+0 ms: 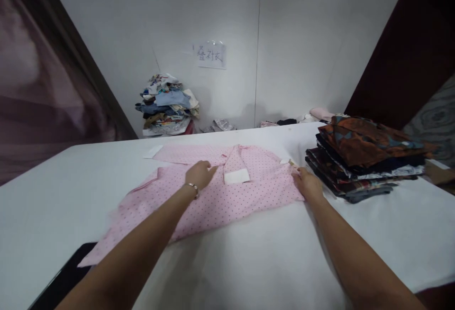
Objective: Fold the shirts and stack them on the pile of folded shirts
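Observation:
A pink shirt (pixel 245 201) with small dark dots lies spread across the white table, one sleeve (pixel 192 153) stretched out flat to the left behind it. Near its middle, a white patch (pixel 236 176) shows below the collar. My left hand (pixel 200 176), with a silver bracelet at the wrist, is on the shirt left of the collar, its fingers bent in on the cloth. At the shirt's right end my right hand (pixel 308 184) grips the edge between thumb and fingers. The fingertips of both hands are partly hidden in the fabric.
Folded dark and patterned clothes (pixel 369 153) are stacked on the right of the white table (pixel 270 258). Behind the table stands a taller clothes pile (pixel 167 106) by the wall. A black flat object (pixel 67 272) lies at the lower left, and a paper sign (pixel 211 55) hangs on the wall.

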`<control>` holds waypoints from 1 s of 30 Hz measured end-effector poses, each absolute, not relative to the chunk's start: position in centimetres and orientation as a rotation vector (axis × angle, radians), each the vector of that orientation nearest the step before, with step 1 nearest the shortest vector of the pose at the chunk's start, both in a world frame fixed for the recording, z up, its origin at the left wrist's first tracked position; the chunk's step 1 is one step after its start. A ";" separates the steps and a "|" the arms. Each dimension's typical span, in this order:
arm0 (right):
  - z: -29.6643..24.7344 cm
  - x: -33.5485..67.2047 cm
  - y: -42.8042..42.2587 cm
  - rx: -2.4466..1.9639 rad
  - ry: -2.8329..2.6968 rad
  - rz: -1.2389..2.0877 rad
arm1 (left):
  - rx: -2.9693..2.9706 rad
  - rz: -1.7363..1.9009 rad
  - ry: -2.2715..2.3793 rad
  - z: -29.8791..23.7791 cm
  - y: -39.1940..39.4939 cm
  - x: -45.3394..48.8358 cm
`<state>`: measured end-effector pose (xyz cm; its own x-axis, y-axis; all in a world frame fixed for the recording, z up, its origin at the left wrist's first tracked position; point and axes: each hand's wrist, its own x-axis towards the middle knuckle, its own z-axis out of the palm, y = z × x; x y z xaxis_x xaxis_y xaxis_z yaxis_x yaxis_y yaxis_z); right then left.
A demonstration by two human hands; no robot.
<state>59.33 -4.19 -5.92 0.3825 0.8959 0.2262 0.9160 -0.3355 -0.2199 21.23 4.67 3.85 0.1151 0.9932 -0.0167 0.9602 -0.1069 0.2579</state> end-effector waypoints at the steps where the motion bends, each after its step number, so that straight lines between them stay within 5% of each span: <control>1: -5.9 59.4 -4.1 -2.338 -1.596 -0.097 | 2.131 0.272 1.883 3.6 4.7 23.2; 13: -4.9 58.9 -4.6 -2.324 -1.673 -0.088 | 1.987 0.114 1.982 0.4 7.4 32.8; 21: -3.8 57.3 -5.1 -2.073 -1.815 -0.230 | 2.195 0.459 2.029 12.1 11.1 26.9; 25: -4.2 55.0 -5.5 -1.722 -2.061 0.190 | 2.438 0.635 1.963 17.4 10.5 24.5; 30: -5.1 54.1 -5.3 -1.771 -2.038 0.252 | 3.037 0.302 1.899 20.0 8.2 23.1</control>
<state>54.05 -5.29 -5.06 -0.0946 0.9757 0.1975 0.8983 0.1692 -0.4054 23.14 8.18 20.05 0.4564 0.8111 0.3659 0.8846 -0.3690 -0.2852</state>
